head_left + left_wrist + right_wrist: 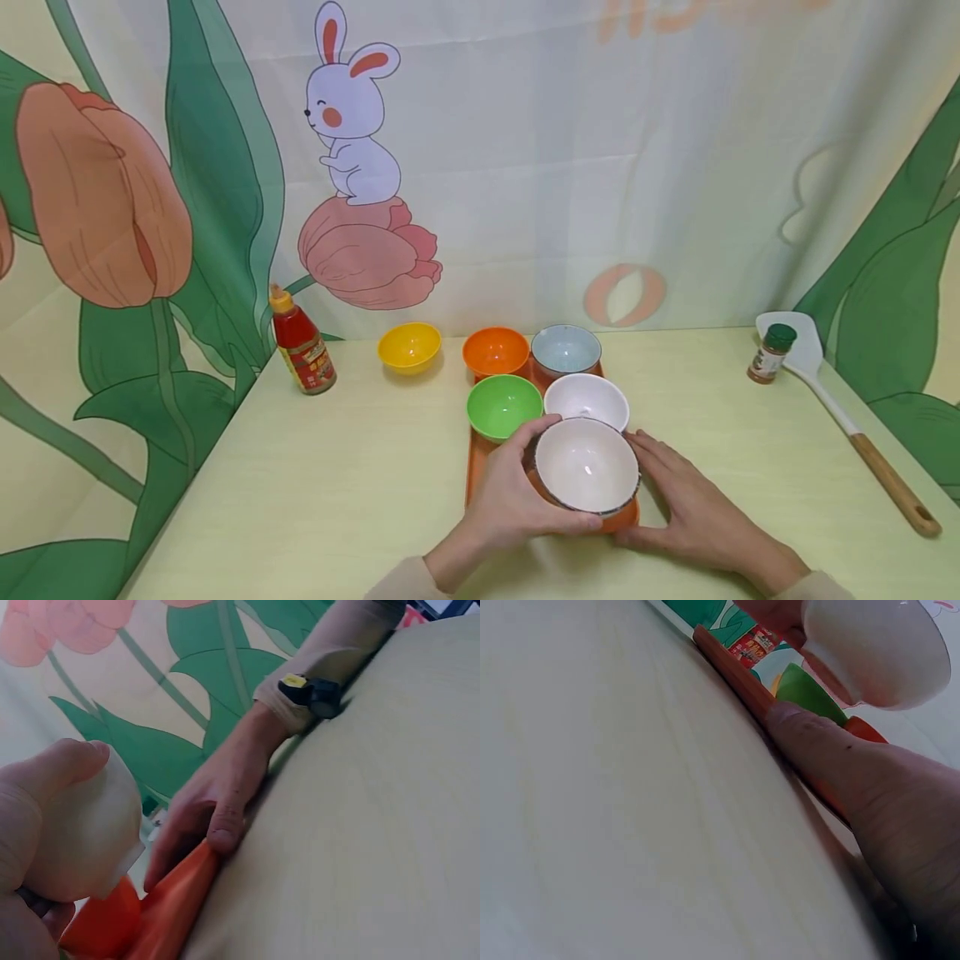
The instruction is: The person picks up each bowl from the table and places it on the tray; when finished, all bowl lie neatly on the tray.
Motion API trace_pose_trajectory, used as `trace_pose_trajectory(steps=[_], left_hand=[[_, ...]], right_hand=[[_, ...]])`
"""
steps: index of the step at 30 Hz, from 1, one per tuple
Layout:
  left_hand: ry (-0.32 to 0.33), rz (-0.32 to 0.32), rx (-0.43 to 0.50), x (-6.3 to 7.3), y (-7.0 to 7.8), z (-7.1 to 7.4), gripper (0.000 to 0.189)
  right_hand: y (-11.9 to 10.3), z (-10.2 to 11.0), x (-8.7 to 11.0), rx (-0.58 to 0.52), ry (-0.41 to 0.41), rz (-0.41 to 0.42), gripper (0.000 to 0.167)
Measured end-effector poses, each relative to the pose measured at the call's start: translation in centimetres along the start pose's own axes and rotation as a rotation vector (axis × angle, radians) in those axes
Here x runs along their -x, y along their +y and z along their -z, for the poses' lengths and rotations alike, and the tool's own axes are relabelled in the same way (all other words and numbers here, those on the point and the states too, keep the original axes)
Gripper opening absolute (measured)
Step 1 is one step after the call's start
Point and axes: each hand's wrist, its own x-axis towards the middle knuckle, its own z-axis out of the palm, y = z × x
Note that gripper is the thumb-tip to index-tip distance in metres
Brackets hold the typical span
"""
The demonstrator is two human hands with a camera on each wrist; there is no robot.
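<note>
A white bowl with a dark patterned rim (587,467) is tilted above the near part of an orange tray (477,467). My left hand (517,496) grips this bowl by its left side, with the thumb along the near side. At the tray's near right corner my right hand (690,508) holds the edge, its thumb (810,735) on the near rim and fingers along the right side. On the tray stand a green bowl (504,408), a plain white bowl (587,402), an orange bowl (495,352) and a light blue bowl (566,350).
Left of the tray a yellow bowl (408,348) sits near the curtain. A red sauce bottle (303,346) stands farther left. To the right are a small green-capped spice jar (772,354) and a white spatula with a wooden handle (892,483). A printed curtain (510,167) hangs behind.
</note>
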Motion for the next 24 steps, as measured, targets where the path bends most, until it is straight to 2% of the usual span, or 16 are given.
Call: trace_pose_trajectory(steps=[5, 9, 15, 24], left_hand=[[-0.003, 0.012, -0.037, 0.2, -0.8, -1.0, 0.111], [-0.021, 0.017, -0.019, 0.4, -1.2, -1.6, 0.111], [-0.014, 0.007, -0.013, 0.5, -1.4, -2.1, 0.112], [-0.017, 0.035, -0.020, 0.6, -2.3, -2.7, 0.113]], right_hand=[[0.2, -0.1, 0.0, -0.013, 0.006, 0.009, 0.118], [0.3, -0.2, 0.0, -0.006, 0.019, 0.021, 0.118], [0.4, -0.1, 0.1, 0.003, 0.026, 0.036, 0.119], [0.3, -0.1, 0.1, 0.002, 0.023, 0.049, 0.120]])
